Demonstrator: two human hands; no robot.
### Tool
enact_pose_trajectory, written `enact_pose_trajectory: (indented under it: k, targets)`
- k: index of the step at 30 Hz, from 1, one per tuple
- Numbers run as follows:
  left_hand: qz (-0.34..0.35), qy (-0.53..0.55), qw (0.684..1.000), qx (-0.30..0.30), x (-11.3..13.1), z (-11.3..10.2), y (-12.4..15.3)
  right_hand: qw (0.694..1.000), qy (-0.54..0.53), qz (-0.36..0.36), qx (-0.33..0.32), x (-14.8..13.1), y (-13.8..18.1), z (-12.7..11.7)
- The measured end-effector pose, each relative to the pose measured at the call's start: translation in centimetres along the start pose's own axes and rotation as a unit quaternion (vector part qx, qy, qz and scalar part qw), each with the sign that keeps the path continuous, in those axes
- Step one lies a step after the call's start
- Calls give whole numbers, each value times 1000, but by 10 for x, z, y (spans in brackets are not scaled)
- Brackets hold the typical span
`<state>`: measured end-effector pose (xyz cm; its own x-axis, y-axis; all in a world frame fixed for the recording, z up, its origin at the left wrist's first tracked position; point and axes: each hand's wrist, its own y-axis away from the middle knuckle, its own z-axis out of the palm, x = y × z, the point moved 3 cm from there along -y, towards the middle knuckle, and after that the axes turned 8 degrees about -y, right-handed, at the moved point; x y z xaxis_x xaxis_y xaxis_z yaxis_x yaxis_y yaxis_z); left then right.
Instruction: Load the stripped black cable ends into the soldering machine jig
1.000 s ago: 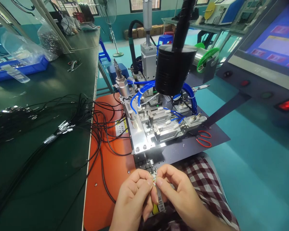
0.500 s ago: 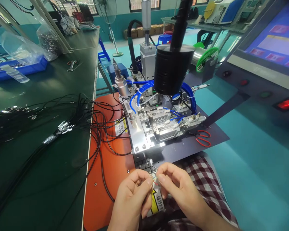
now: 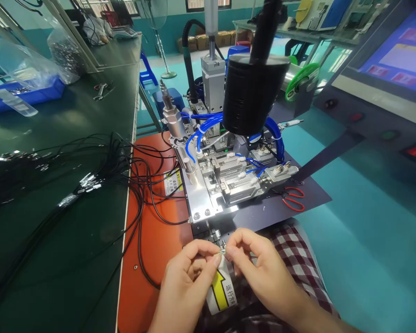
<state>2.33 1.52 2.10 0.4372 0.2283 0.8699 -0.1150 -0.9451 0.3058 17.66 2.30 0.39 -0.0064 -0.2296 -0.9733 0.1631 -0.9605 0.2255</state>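
Observation:
Low in the view, both hands meet in front of the machine. With thumb and forefinger, my left hand (image 3: 191, 280) pinches thin, light-coloured wires (image 3: 222, 252). My right hand (image 3: 260, 266) pinches the same wires from the other side, its fingertips almost touching the left ones. Fingers hide most of the wires, so their ends cannot be made out. Just below the fingertips is a white label with a yellow arrow (image 3: 220, 291). Behind the hands stands a metal machine (image 3: 225, 175) with blue air tubes (image 3: 208, 124).
Black cables (image 3: 142, 185) run from the dark green bench (image 3: 90, 231) over the orange plate (image 3: 166, 259). Red-handled scissors (image 3: 294, 199) lie right of the machine. A black lamp-like cylinder (image 3: 253, 97) hangs above it. A screen panel (image 3: 395, 78) stands at right, a blue tray (image 3: 38, 95) at left.
Both hands remain pinched together. My left hand has shifted slightly up and left and its lower fingers have drawn back, showing more of the arrow label. Red strands seen earlier no longer show.

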Motion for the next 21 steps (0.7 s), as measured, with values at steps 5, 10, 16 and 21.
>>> enact_pose_trajectory:
  k: [5,10,16,21]
  targets:
    - [230,-200,951,59,2,-9,-3,998,-56,39,-2,6,-16,-3]
    - [306,-350,885,24,-15,-11,-10,995,-64,68,-23,22,-28,-1]
    - [359,-410,837,47,-16,-13,-13,995,-65,77,-27,30,-35,-1]
    - [350,-407,842,52,-22,-10,-13,994,-62,82,-28,29,-36,-1]
